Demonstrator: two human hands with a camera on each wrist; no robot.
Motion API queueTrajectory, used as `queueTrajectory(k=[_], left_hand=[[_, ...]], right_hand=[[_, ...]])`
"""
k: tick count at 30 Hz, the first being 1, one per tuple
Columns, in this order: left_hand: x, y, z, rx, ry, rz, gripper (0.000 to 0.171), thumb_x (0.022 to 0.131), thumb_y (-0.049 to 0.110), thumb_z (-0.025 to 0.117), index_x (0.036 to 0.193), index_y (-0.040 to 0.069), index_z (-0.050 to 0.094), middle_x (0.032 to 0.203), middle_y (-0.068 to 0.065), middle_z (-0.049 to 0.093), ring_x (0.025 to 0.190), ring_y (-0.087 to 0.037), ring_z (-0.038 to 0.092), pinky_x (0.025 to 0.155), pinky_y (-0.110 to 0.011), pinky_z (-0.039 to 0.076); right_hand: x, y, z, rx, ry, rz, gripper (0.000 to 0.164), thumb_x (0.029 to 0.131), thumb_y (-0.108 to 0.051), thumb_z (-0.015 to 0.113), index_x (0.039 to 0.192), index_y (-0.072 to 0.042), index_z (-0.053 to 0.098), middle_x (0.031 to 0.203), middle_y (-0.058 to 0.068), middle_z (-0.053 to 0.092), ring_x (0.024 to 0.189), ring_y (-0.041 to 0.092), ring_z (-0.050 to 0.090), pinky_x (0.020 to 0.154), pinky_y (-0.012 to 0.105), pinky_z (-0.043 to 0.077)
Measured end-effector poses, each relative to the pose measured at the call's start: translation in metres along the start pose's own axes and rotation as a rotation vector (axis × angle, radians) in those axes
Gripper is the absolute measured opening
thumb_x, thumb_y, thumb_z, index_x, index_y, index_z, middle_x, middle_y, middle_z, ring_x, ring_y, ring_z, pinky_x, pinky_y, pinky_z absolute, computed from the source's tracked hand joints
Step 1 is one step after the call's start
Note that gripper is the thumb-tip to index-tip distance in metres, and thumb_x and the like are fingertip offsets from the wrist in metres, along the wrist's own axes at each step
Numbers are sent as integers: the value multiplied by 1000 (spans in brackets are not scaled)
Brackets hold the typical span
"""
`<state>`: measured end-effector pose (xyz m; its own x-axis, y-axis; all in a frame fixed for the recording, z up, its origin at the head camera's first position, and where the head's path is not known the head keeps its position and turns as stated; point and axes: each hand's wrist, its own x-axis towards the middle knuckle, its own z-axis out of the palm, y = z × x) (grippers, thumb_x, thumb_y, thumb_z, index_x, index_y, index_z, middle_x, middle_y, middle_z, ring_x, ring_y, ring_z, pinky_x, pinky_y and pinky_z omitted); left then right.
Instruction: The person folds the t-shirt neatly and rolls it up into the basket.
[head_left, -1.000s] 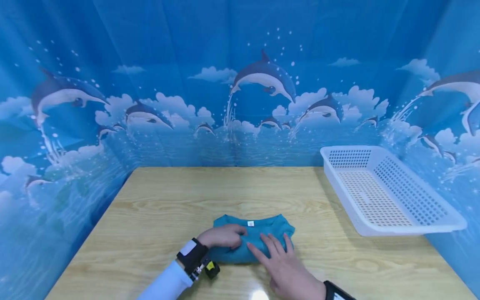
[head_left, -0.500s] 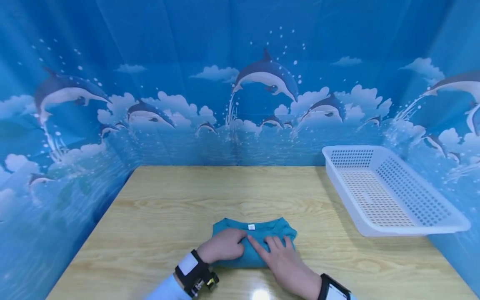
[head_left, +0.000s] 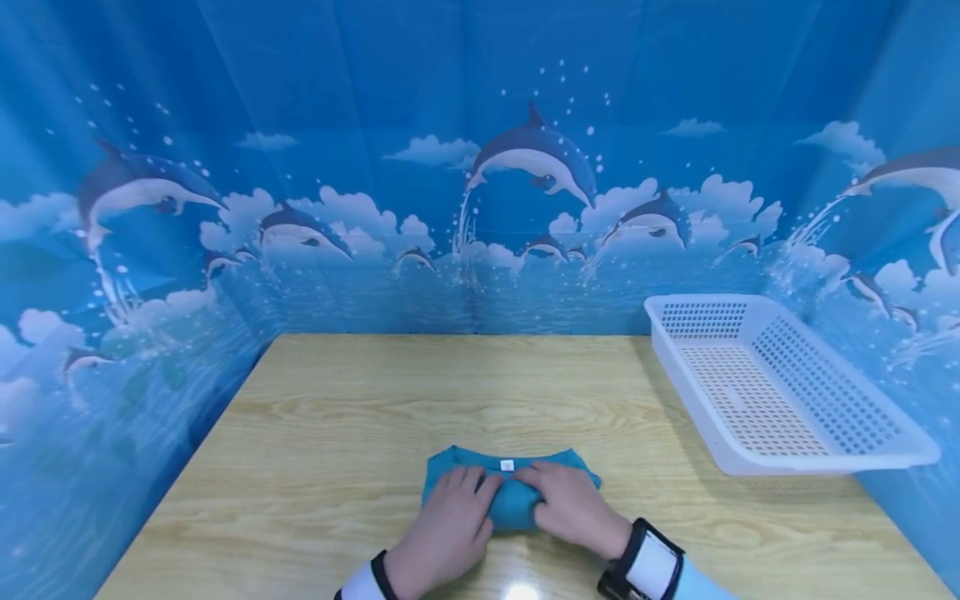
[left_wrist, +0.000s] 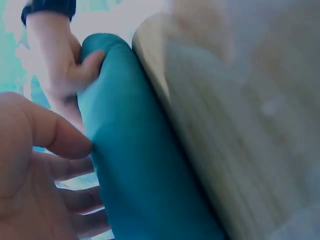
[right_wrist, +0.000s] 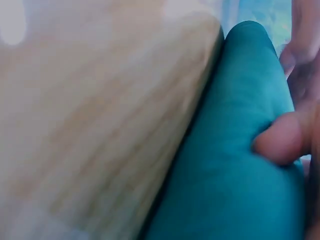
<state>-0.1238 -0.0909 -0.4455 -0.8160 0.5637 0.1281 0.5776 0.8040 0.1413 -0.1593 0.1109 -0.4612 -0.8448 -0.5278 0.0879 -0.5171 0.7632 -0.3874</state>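
A teal shirt (head_left: 516, 507) lies folded into a thick roll near the table's front, its neckline and small white label (head_left: 507, 465) facing the far side. My left hand (head_left: 447, 527) holds its left part, fingers over the top. In the left wrist view the left thumb (left_wrist: 75, 142) touches the roll and the fingers pass behind it. My right hand (head_left: 573, 507) grips the right part with bent fingers. Its thumb (right_wrist: 280, 140) presses into the cloth in the right wrist view. The shirt's underside is hidden.
A white perforated plastic basket (head_left: 678, 367) stands at the table's right side, with nothing visible inside. The wood-grain table (head_left: 337, 392) ends at a blue dolphin-print curtain (head_left: 360, 100) at the back and sides.
The left hand has shifted from bent fingers near the collar to lying over the left part. The right hand's spread fingers have bent around the cloth. The front now looks more rounded.
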Motion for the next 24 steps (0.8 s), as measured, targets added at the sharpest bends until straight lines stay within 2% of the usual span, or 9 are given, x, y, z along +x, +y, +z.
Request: queueTrajectory(k=[2,4,6,9,11,13,17,21,24], left_hand=[[-5,3,1,36,-1,32,51,90,21,55,138,10,44,130,-12,52,121,-29,48,99,-53,42],[-9,7,2,65,-18,60,61,89,21,59,144,13,37,138,-16,46,127,-33,44,101,-58,38],[-12,11,3,92,-60,73,72,87,24,63,149,17,28,146,-18,38,134,-35,38,103,-62,34],[-13,14,4,135,-115,74,84,85,28,68,153,24,17,153,-18,27,140,-38,28,103,-65,30],[-13,14,6,161,-129,69,89,85,31,68,153,28,12,155,-18,22,141,-39,24,102,-68,29],[-13,12,8,184,-106,71,87,87,31,67,153,31,10,156,-17,22,141,-40,24,100,-70,29],[-10,8,13,218,-40,85,82,91,19,62,153,35,11,153,-18,28,137,-43,31,96,-71,32],[-4,7,14,260,-4,81,82,89,5,60,151,38,17,145,-16,40,129,-42,43,90,-68,40],[2,7,13,313,-9,63,79,89,6,59,150,40,21,137,-11,49,121,-36,51,89,-63,45]], right_hand=[[4,5,-1,160,-74,69,42,65,-5,53,100,-21,70,75,-4,61,62,11,54,52,27,43],[8,10,-3,327,-167,139,37,61,-5,51,91,-18,68,68,-2,56,56,13,48,48,25,36],[11,14,-6,463,-248,209,41,57,-3,48,93,-12,67,70,1,54,59,16,45,51,24,33],[14,18,-10,562,-318,260,42,56,-1,46,94,-3,65,82,7,57,71,20,48,59,27,34],[14,18,-11,577,-336,274,43,56,-1,47,96,-4,64,86,7,57,75,21,50,61,28,35],[13,18,-11,576,-341,262,37,57,-3,47,90,-8,61,79,6,55,68,20,48,56,28,33],[7,16,-11,554,-304,234,34,58,-8,49,90,-10,60,73,2,50,61,17,43,51,27,31],[0,13,-12,488,-238,234,42,63,-10,51,104,-5,62,82,4,49,68,18,45,54,28,34],[-4,11,-13,401,-173,223,46,68,-11,52,113,-3,62,90,5,50,76,19,46,60,30,37]])
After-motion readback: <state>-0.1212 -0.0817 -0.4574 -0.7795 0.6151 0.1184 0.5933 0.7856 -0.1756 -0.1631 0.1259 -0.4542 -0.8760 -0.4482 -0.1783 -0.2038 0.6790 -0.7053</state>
